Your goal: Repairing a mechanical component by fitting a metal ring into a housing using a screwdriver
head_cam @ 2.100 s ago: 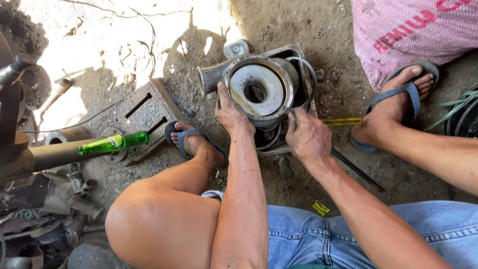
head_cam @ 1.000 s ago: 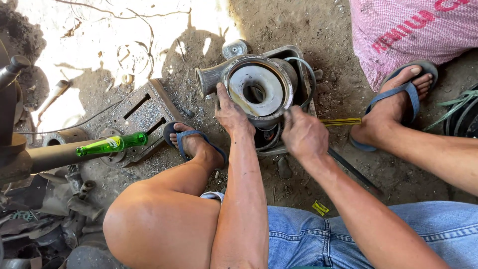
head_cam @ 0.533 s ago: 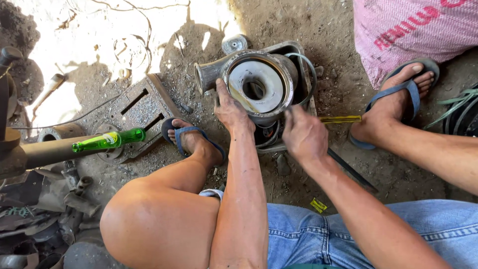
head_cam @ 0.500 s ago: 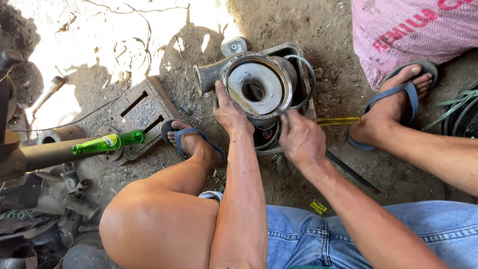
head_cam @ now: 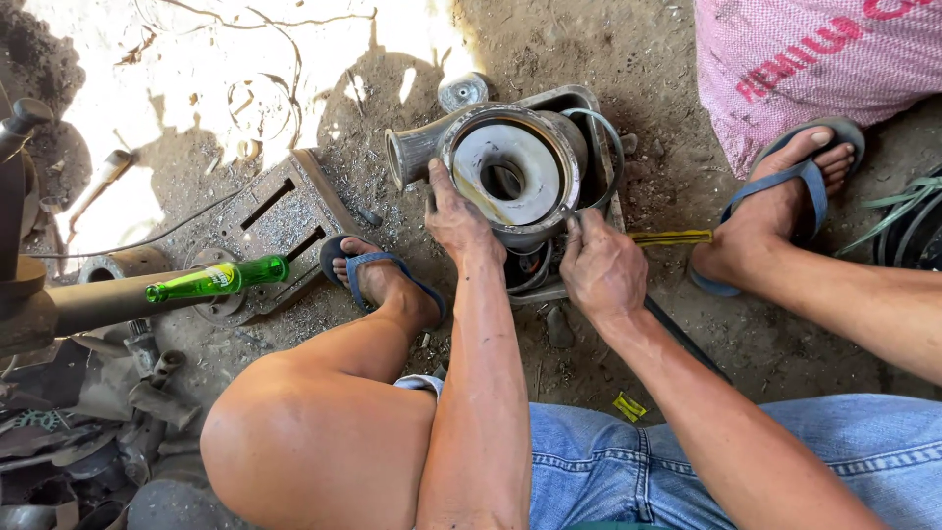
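A round grey metal pump housing (head_cam: 510, 172) with a side spout and a hole in its middle stands on the dirt ground between my feet. My left hand (head_cam: 457, 218) grips its near-left rim, thumb lying on the top face. My right hand (head_cam: 601, 267) is closed at the housing's near-right rim, fingertips pressed against the edge; a thin tool may be pinched there, but I cannot tell. A yellow-handled screwdriver (head_cam: 670, 238) lies on the ground just right of that hand.
A green glass bottle (head_cam: 218, 280) sits on a rusty pipe at left, beside a slotted metal plate (head_cam: 280, 218). Scrap metal parts pile up at lower left. A pink woven sack (head_cam: 814, 69) is at top right. My sandalled feet flank the housing.
My right hand has shifted slightly along the housing's near-right rim. My left hand keeps its hold on the rim. The view has drifted a little.
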